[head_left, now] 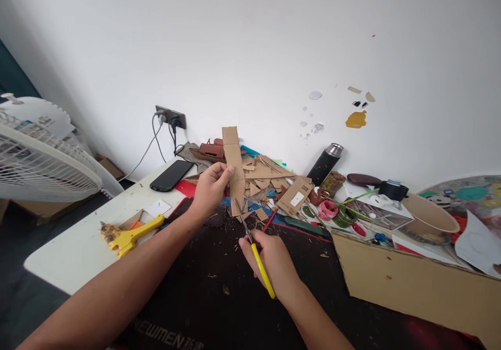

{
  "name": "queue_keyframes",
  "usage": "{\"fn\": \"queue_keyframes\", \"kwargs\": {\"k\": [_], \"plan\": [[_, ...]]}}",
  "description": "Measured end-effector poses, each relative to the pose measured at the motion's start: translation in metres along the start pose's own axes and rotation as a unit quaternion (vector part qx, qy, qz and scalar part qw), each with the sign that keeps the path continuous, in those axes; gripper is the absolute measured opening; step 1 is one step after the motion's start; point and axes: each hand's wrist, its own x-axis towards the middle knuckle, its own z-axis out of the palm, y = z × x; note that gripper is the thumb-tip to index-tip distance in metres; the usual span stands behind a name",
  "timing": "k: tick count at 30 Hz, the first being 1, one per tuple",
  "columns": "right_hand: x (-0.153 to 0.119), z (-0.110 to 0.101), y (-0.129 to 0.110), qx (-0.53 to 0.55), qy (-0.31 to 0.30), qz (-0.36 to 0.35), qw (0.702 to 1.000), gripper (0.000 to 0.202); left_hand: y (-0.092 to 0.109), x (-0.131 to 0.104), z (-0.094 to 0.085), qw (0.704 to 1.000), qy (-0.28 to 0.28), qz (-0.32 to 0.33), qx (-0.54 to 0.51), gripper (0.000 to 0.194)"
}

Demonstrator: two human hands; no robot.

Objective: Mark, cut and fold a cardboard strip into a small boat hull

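Observation:
A long, narrow cardboard strip stands nearly upright in my left hand, pinched along its left edge between thumb and fingers. My right hand grips a pair of scissors with yellow handles. Their blades point up and left and meet the lower end of the strip; whether they are cutting into it I cannot tell. Right behind both hands lies a heap of cardboard scraps. Beneath them is a dark desk mat strewn with small bits.
To the left, a yellow glue gun and a black phone lie on the white table. A fan stands beyond its edge. On the right are a black flask, paint pots and a large cardboard sheet.

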Motion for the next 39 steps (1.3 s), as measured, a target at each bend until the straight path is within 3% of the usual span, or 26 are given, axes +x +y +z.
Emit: {"fn": "queue_keyframes", "kwargs": {"k": [6,15,25,31,35,39], "plan": [[0.002,-0.004,0.005,0.132,-0.052,0.025,0.99,0.029,0.005,0.001,0.002,1.0,0.004,0.002,-0.014,0.042],[-0.001,-0.017,0.0,0.32,-0.165,0.035,0.932,0.081,0.015,0.001,0.001,0.999,0.021,0.005,-0.031,0.047],[0.001,-0.017,-0.002,0.367,-0.239,0.027,0.899,0.094,0.02,0.001,-0.002,0.998,0.021,0.044,-0.03,0.042],[0.004,-0.006,0.001,0.354,-0.205,-0.003,0.913,0.082,0.024,0.001,-0.003,0.998,0.017,0.049,-0.039,0.043],[0.007,0.004,0.001,0.356,-0.186,0.045,0.915,0.084,0.025,-0.001,-0.004,0.998,0.019,0.047,-0.038,0.044],[0.006,0.006,0.002,0.336,-0.173,0.031,0.925,0.078,0.027,-0.003,-0.004,0.998,0.021,0.053,-0.032,0.044]]}}
